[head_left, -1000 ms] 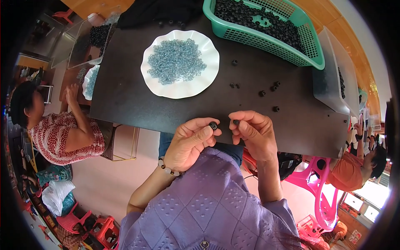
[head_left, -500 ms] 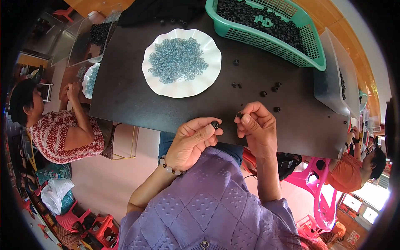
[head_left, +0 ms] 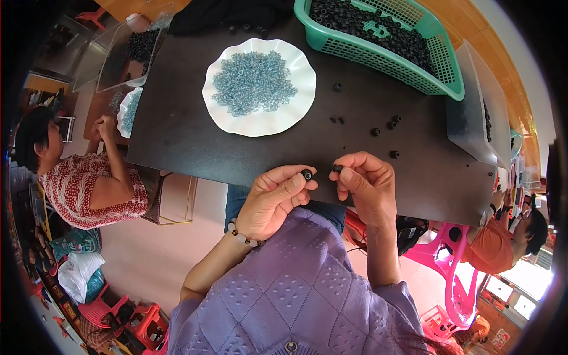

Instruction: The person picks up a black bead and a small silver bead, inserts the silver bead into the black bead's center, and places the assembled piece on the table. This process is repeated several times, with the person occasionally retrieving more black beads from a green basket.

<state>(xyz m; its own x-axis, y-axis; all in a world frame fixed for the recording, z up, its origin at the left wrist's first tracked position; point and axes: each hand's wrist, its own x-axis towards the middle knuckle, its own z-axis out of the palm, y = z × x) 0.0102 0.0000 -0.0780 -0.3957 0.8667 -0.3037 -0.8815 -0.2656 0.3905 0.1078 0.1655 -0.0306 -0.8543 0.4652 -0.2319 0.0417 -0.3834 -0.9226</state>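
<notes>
Between the thumb and forefinger of my left hand [head_left: 272, 198] is a small black ring-shaped part [head_left: 307, 174], its round face turned up. Close by on its right, my right hand [head_left: 370, 186] pinches a smaller black piece [head_left: 337, 168], mostly covered by the fingertips. A narrow gap separates the two parts. Both hands are over the near edge of the dark table [head_left: 236, 157]. Beyond them, a white wavy-rimmed plate [head_left: 257, 125] holds a heap of clear bluish small rings [head_left: 253, 83]. Several loose black parts [head_left: 376, 132] lie on the table to the right.
A green plastic basket [head_left: 378, 52] full of black parts stands at the far right, beside a translucent bin [head_left: 473, 130]. Black cloth [head_left: 228, 15] lies at the back. One person [head_left: 94, 183] sits at the left; another [head_left: 500, 245] is at the right near a pink stool [head_left: 452, 278].
My right hand has turned slightly and shifted a little right, its small black piece now level with the left hand's part. My left hand has barely moved.
</notes>
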